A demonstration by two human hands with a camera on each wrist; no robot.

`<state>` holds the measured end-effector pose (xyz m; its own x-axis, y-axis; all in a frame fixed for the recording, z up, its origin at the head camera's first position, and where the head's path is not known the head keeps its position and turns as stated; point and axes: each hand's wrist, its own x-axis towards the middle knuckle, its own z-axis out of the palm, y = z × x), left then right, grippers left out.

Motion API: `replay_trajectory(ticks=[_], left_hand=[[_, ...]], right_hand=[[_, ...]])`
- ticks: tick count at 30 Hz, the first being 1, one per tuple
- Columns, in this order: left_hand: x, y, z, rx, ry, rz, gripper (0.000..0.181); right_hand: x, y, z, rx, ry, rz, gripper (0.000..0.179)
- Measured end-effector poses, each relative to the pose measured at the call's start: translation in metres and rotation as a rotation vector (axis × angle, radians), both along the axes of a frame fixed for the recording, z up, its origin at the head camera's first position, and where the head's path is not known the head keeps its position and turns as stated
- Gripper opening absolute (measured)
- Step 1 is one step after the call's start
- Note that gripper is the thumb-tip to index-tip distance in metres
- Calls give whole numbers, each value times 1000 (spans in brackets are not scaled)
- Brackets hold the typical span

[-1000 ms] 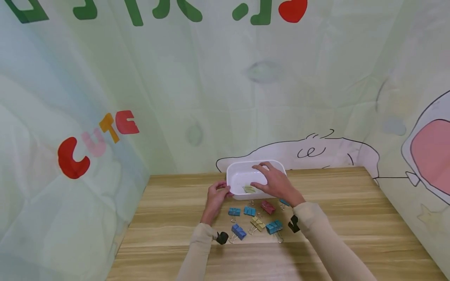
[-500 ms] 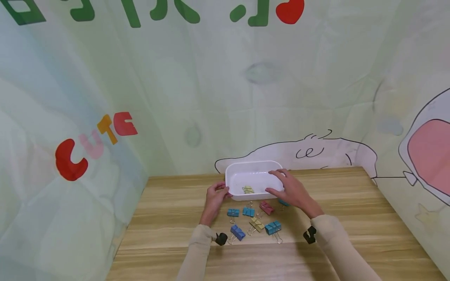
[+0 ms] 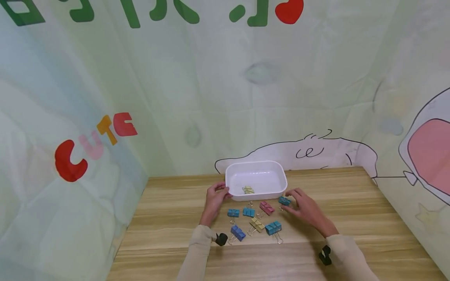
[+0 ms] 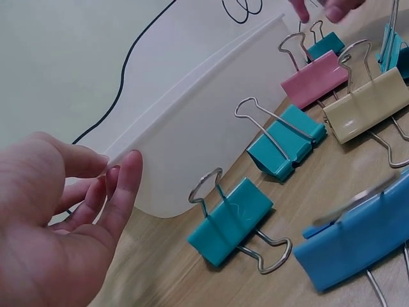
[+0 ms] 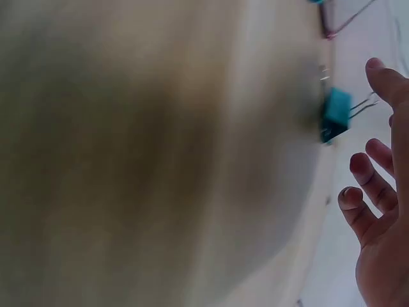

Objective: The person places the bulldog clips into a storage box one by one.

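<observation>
Wood-grain table (image 3: pixel 168 218), white tray (image 3: pixel 258 197), binder clips (image 3: pixel 249 212), pale cartoon-printed backdrop (image 3: pixel 211 97)

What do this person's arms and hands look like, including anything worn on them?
The left sleeve and right sleeve are long and plain beige. Near the end of each shows a small, dark attachment: a black device on the left, a similar one on the right. The left hand and right hand wear no gloves.

Table (image 3: pixel 168 234): wood grain running 9 to 3. On it, head view, clock centred on yellow clip (image 3: pixel 257 224): tray (image 3: pixel 258 197) at 12, by far edge; pink clip (image 3: pixel 266 208) at 1; far teal clip (image 3: pixel 284 201) at 2; near teal clip (image 3: pixel 273 228) at 3; blue clip (image 3: pixel 238 233) at 8; left teal clip (image 3: pixel 233 212) at 10; mid teal clip (image 3: pixel 249 212) at 11.
</observation>
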<state>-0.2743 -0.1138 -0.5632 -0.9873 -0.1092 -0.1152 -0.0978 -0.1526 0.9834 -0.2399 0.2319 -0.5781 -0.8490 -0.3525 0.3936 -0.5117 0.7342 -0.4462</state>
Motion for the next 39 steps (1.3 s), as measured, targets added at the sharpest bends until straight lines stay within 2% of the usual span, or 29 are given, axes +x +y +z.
replay_trajectory(ticks=[6,11,22,31,39], left_hand=[[-1,0,-1,-1,-4,-3,36],[-1,0,-1,2,5,7,35],[-1,0,-1,-7,8,11,35],[0,0,-1,-7,-2,-4,35],[0,0,-1,1,4,0,34]], right_hand=[[2,13,-18,48,-60,-6,39],[1,17,-23,60,-83,0,39],[0,14,-25,36,-34,-5,28],[3,12,-22,38,-51,-10,28],[4,13,-21,25,-19,23,27]])
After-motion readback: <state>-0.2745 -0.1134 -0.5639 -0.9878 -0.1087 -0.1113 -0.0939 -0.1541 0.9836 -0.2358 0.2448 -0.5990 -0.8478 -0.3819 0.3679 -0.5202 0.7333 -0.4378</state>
